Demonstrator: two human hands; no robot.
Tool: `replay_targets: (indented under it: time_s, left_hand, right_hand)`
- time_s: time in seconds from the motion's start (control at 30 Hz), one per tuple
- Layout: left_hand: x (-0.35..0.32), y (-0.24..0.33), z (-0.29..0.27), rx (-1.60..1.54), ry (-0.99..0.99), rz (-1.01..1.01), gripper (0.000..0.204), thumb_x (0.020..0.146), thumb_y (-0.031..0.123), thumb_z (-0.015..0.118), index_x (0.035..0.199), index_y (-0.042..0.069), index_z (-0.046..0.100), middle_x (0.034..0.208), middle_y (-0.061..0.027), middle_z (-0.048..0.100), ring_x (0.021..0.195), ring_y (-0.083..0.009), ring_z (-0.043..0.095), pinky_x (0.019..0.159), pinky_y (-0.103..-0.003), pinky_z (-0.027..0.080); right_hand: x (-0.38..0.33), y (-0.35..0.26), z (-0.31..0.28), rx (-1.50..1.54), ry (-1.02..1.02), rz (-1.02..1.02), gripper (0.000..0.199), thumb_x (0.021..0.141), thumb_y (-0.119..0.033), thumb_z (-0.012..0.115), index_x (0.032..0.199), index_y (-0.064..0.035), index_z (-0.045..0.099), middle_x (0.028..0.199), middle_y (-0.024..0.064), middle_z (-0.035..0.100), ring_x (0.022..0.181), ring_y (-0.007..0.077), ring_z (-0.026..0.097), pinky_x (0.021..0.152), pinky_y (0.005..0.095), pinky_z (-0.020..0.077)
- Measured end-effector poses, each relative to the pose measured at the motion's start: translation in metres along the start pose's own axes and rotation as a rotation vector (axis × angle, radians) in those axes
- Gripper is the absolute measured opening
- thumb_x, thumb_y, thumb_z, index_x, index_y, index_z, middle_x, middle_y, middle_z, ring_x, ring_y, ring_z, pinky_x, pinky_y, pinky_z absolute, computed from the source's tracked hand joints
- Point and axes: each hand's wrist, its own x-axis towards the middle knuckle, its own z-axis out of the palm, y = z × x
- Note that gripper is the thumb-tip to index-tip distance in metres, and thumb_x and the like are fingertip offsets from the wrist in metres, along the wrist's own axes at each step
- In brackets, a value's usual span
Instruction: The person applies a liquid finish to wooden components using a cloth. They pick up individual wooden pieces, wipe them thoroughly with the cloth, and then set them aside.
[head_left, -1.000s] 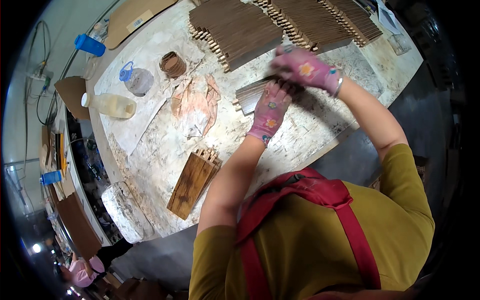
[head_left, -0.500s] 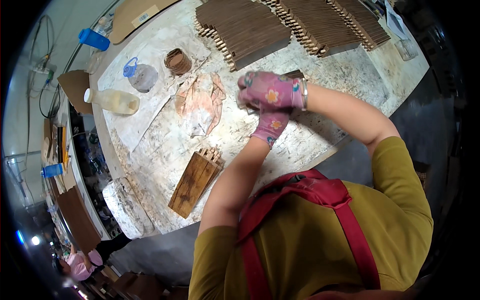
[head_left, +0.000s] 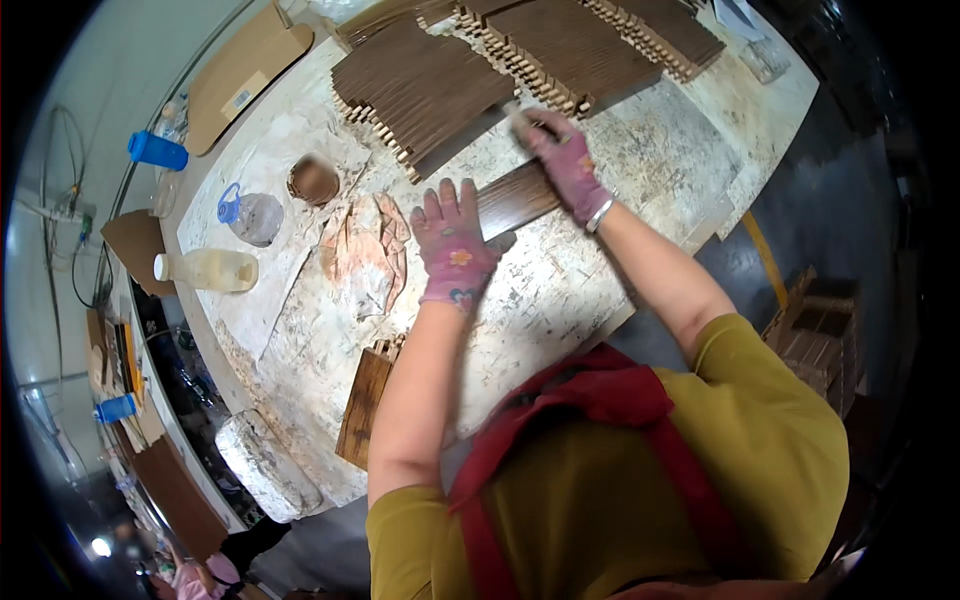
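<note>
A dark brown wooden board (head_left: 518,198) lies on the stained white worktable (head_left: 560,270) between my two gloved hands. My left hand (head_left: 455,245), in a pink flowered glove, is spread flat at the board's left end, its thumb along the near edge. Above the right end, my right hand (head_left: 568,165) curls its fingers around a small pale pad (head_left: 517,116), partly hidden and blurred. Beside my left forearm lies a stack of lighter brown wooden pieces (head_left: 360,410) with pale tenon ends, partly covered by the arm.
Rows of dark brown boards (head_left: 420,85) with pale tenons fill the far side. To the left are a crumpled stained cloth (head_left: 365,255), a brown pot (head_left: 314,180), a clear jug (head_left: 257,218), a white-capped bottle (head_left: 215,270) and a white wrapped block (head_left: 262,465).
My hands were together, right over left, and have parted. The left has moved left and spread flat; the right has gone to the board's far right side. The whole view has shifted.
</note>
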Motion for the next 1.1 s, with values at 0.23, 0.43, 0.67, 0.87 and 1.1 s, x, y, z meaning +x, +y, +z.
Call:
replay_targets:
  time_s: [0.23, 0.43, 0.67, 0.87, 1.1]
  left_hand:
    - [0.015, -0.002, 0.029, -0.216, 0.244, 0.295, 0.071, 0.073, 0.022, 0.077, 0.137, 0.008, 0.050, 0.124, -0.0157, 0.053, 0.119, -0.0360, 0.049, 0.103, -0.046, 0.041]
    - [-0.033, -0.043, -0.078, -0.347, 0.400, 0.204, 0.064, 0.079, 0.022, 0.073, 0.138, 0.009, 0.052, 0.126, -0.0178, 0.057, 0.117, -0.0363, 0.053, 0.105, -0.042, 0.041]
    - [-0.227, -0.129, -0.136, -0.307, 0.116, -0.302, 0.083, 0.073, 0.045, 0.081, 0.143, 0.012, 0.051, 0.135, -0.0171, 0.054, 0.125, -0.0339, 0.053, 0.109, -0.042, 0.040]
    - [-0.267, -0.101, -0.069, -0.157, 0.029, -0.376, 0.097, 0.065, 0.029, 0.088, 0.148, 0.009, 0.043, 0.131, -0.0196, 0.055, 0.119, -0.0365, 0.055, 0.100, -0.044, 0.047]
    - [-0.278, -0.105, -0.073, -0.249, 0.138, -0.398, 0.103, 0.068, 0.027, 0.087, 0.153, 0.007, 0.031, 0.145, -0.0209, 0.043, 0.133, -0.0350, 0.046, 0.108, -0.043, 0.041]
  right_hand:
    - [-0.025, -0.040, -0.027, 0.137, -0.038, 0.073, 0.035, 0.091, -0.022, 0.072, 0.118, -0.0008, 0.064, 0.104, 0.0053, 0.064, 0.091, 0.0096, 0.060, 0.080, 0.0226, 0.0514]
    - [-0.037, -0.062, -0.062, -0.034, -0.042, -0.070, 0.039, 0.097, -0.018, 0.064, 0.131, 0.0005, 0.058, 0.117, 0.0090, 0.066, 0.104, 0.0150, 0.062, 0.093, 0.0263, 0.0482]
    - [-0.089, -0.050, -0.046, 0.279, -0.421, 0.468, 0.046, 0.092, -0.020, 0.067, 0.130, 0.0033, 0.054, 0.105, 0.0090, 0.065, 0.079, 0.0106, 0.059, 0.063, 0.0246, 0.0482]
    - [-0.125, -0.052, 0.020, 0.321, -0.737, 0.599, 0.054, 0.093, -0.029, 0.067, 0.135, 0.0016, 0.051, 0.115, 0.0114, 0.064, 0.085, 0.0115, 0.062, 0.071, 0.0246, 0.0554]
    - [-0.142, -0.039, 0.045, 0.278, -1.305, 0.850, 0.074, 0.082, -0.021, 0.079, 0.142, 0.0041, 0.044, 0.136, 0.0183, 0.055, 0.121, 0.0222, 0.057, 0.103, 0.0290, 0.0472]
